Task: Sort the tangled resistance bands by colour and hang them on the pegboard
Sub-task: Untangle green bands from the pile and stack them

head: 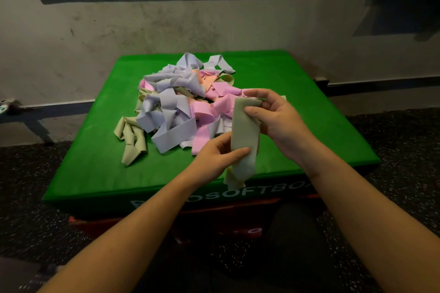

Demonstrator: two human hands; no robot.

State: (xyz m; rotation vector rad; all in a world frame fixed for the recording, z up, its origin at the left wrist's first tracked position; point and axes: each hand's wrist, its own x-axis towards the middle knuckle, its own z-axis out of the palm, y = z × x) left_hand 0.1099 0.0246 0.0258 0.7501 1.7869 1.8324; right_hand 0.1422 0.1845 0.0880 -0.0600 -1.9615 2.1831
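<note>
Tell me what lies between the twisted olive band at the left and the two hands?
In the head view, lavender bands and pink bands of the pile lie between the twisted olive band and the hands.

green box (100, 150), lilac, pink, beige bands (181, 104)

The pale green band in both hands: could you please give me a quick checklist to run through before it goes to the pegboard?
1. Left hand grips pale green band: ok.
2. Right hand pinches its top end: ok.
3. Band free of the pile: ok, it hangs apart in front.
4. Band untwisted: not ok, lower end is curled.
5. Other green bands gathered: not ok, one lies left on the green box.
6. Pegboard within reach: cannot tell, not in view.
</note>
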